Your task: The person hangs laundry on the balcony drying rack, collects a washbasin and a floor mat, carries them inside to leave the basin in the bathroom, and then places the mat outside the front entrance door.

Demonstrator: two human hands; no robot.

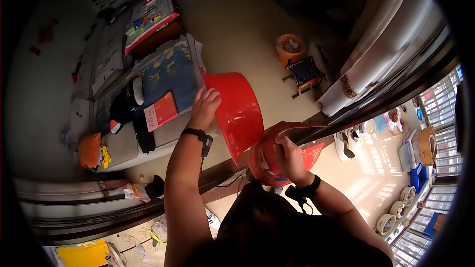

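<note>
My left hand (206, 107) is closed on the rim of a red plastic basin (240, 109), which is tipped on its side in front of me. On the right, my right hand (292, 160) grips the edge of a second red basin (262, 155), held close to my body. The two basins are side by side, their edges near each other; I cannot tell whether they touch. Beyond the second basin a red piece with pale lettering (311, 155) shows; whether it belongs to that basin is unclear. Both wrists wear dark bands with small devices.
To the left stands a sofa (118, 148) with a red book (161, 111), dark clothing and an orange cushion (89, 151). Ahead are a small folding stool (305, 75) and an orange bin (290, 48). A door track crosses below me; shoes (345, 146) and pots (386, 223) lie right.
</note>
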